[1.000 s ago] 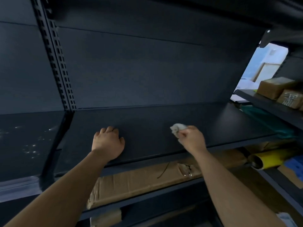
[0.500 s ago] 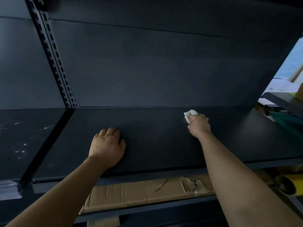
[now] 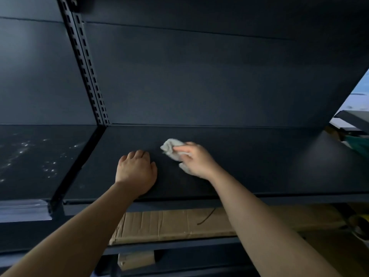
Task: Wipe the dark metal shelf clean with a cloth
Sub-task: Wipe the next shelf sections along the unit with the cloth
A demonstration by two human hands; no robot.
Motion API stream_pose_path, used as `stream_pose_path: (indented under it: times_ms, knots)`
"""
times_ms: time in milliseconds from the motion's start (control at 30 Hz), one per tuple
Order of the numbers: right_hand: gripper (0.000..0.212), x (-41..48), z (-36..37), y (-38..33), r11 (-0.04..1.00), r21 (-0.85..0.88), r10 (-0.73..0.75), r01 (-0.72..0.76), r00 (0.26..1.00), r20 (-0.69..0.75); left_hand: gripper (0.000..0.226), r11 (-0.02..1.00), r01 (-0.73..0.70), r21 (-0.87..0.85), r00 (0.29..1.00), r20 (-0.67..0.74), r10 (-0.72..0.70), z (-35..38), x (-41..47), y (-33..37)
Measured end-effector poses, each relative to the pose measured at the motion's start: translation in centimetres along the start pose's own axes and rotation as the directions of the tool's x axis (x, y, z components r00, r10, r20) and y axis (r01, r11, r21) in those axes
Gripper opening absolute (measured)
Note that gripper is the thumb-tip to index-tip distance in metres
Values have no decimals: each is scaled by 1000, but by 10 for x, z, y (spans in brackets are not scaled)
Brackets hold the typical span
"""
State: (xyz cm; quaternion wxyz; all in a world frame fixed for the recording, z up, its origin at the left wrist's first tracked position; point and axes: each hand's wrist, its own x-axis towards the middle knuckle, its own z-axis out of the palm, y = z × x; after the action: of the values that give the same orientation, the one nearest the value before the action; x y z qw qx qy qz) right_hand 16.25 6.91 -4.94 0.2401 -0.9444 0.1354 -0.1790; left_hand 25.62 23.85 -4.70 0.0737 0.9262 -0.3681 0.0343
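The dark metal shelf (image 3: pixel 259 160) runs across the middle of the head view, with a dark back panel above it. My right hand (image 3: pixel 196 161) grips a crumpled white cloth (image 3: pixel 170 146) and presses it on the shelf near the middle. Part of the cloth sticks out to the left of my fingers, and part shows under my palm. My left hand (image 3: pixel 135 170) rests palm down on the shelf just left of the cloth, fingers curled, holding nothing.
A slotted upright post (image 3: pixel 85 62) divides this bay from the left shelf (image 3: pixel 36 156), which shows pale specks. A flattened cardboard box (image 3: pixel 179 222) lies on the lower shelf. More shelving with goods (image 3: pixel 355 140) is at the right edge.
My right hand has swept the cloth from the back of the shelf leftwards and nearer, ending close to my left hand. The left hand has stayed put. The view has shifted right.
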Motion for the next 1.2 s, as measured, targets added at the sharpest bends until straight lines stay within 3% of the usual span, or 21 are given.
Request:
stream_pose_path:
  times_ms: [100, 167, 233, 267, 333, 533, 833, 933, 1000, 1067, 1100, 1200]
  knots:
    - [39, -11, -35, 25, 992, 31, 130, -126, 962, -239, 44, 1000, 26, 7, 1000, -4, -26, -6, -6, -23]
    - [39, -17, -53, 48, 952, 57, 300, -301, 875, -381, 42, 999, 46, 20, 999, -11, -46, -11, -10, -41]
    - [39, -19, -52, 67, 877, 35, 453, -479, 802, -389, 41, 997, 61, 39, 998, -6, -61, -15, -14, -57]
    - [40, -18, -46, 69, 847, -45, 480, -530, 799, -361, 41, 997, 67, 48, 998, 0, -68, -17, -16, -65]
    - [44, -5, -31, 62, 842, -199, 429, -502, 846, -316, 41, 995, 75, 69, 997, 15, -77, -18, -20, -80]
    - [39, 46, 29, -22, 932, -262, 220, -251, 965, -144, 52, 998, 16, 69, 999, 47, -19, -20, -28, -117]
    - [42, 34, 97, -144, 999, 33, 8, -13, 990, 144, 49, 995, -77, 59, 996, 58, 73, -35, -32, -162]
    - [48, 19, 69, -138, 997, 48, 66, -62, 993, -95, 50, 995, -90, 34, 995, 53, 88, -43, -34, -183]
    - [51, 4, 47, -111, 968, -14, 238, -251, 934, -266, 48, 995, -98, 16, 994, 56, 96, -45, -36, -197]
    - [49, -15, 42, -93, 875, -104, 435, -473, 862, -261, 47, 994, -105, 12, 992, 66, 104, -46, -40, -210]
    - [47, -21, 48, -91, 846, -149, 472, -512, 849, -238, 47, 994, -110, 9, 992, 70, 109, -46, -42, -217]
    - [46, -25, 76, -116, 850, -225, 433, -477, 874, -220, 46, 993, -119, -20, 991, 66, 120, -46, -49, -234]
